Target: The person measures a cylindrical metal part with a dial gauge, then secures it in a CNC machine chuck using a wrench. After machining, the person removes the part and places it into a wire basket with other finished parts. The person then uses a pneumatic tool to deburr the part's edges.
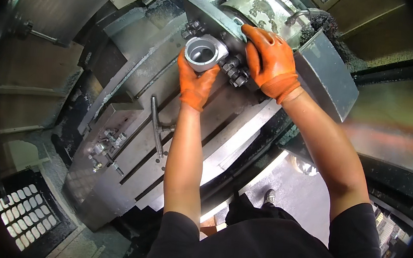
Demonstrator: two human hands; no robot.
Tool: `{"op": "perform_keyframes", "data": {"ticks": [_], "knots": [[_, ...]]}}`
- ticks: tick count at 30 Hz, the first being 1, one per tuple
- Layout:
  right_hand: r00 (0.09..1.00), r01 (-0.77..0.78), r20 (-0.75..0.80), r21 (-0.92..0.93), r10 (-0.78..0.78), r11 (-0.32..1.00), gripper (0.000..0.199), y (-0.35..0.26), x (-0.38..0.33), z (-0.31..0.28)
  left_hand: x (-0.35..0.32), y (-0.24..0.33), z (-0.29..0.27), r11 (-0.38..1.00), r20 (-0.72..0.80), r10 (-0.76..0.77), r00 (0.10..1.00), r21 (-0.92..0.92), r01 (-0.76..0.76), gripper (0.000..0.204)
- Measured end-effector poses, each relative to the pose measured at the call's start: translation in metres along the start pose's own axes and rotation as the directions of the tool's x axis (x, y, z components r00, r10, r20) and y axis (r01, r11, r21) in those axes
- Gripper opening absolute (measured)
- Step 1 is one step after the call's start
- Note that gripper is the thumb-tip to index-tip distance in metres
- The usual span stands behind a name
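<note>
T-handle wrench [157, 126] lying on slotted machine table [111, 169] | left hand [195, 80] clamped under grey cylindrical metal casting [203, 53], lifted off fixture, not seated | right hand [269, 55] flat, fingers together, on fixture plate [213, 14] beside clamp nuts [235, 71]

The lower side of the metal part [203, 53] is covered by the fingers of the left hand [195, 80]. Part of the clamp plate [213, 16] and some of the bolts [235, 71] are hidden under the right hand [269, 57]. The picture's corners are lost to the dark fisheye rim. The small white pieces in the tray [23, 215] are too small to be told.
</note>
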State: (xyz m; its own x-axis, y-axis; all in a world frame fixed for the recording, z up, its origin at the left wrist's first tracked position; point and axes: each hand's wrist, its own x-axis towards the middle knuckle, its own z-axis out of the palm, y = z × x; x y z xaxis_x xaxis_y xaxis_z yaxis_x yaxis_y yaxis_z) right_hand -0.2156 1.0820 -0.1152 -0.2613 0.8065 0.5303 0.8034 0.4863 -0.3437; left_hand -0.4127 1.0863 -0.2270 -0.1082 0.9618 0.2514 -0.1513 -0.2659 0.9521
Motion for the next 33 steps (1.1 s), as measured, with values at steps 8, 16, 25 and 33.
{"op": "perform_keyframes", "data": {"ticks": [8, 16, 25, 33], "knots": [[1.000, -0.002, 0.024, 0.052, 0.001, 0.999, 0.036, -0.001, 0.002, -0.009, 0.005, 0.015, -0.003, 0.989, 0.065, -0.091, 0.994, -0.108, 0.097, 0.074], [0.999, -0.044, 0.003, 0.059, 0.044, 0.997, 0.037, 0.001, -0.002, -0.006, -0.003, 0.002, 0.006, 0.989, 0.016, -0.082, 0.997, -0.123, 0.083, 0.074], [0.998, -0.048, 0.030, 0.065, 0.046, 0.997, 0.035, 0.004, -0.001, -0.009, 0.000, 0.010, 0.002, 0.993, 0.092, -0.093, 0.991, -0.070, 0.100, 0.071], [1.000, -0.026, -0.001, 0.096, 0.026, 0.995, 0.034, 0.004, -0.001, -0.010, 0.004, 0.010, -0.004, 0.997, 0.107, -0.069, 0.992, -0.024, 0.072, 0.073]]}}
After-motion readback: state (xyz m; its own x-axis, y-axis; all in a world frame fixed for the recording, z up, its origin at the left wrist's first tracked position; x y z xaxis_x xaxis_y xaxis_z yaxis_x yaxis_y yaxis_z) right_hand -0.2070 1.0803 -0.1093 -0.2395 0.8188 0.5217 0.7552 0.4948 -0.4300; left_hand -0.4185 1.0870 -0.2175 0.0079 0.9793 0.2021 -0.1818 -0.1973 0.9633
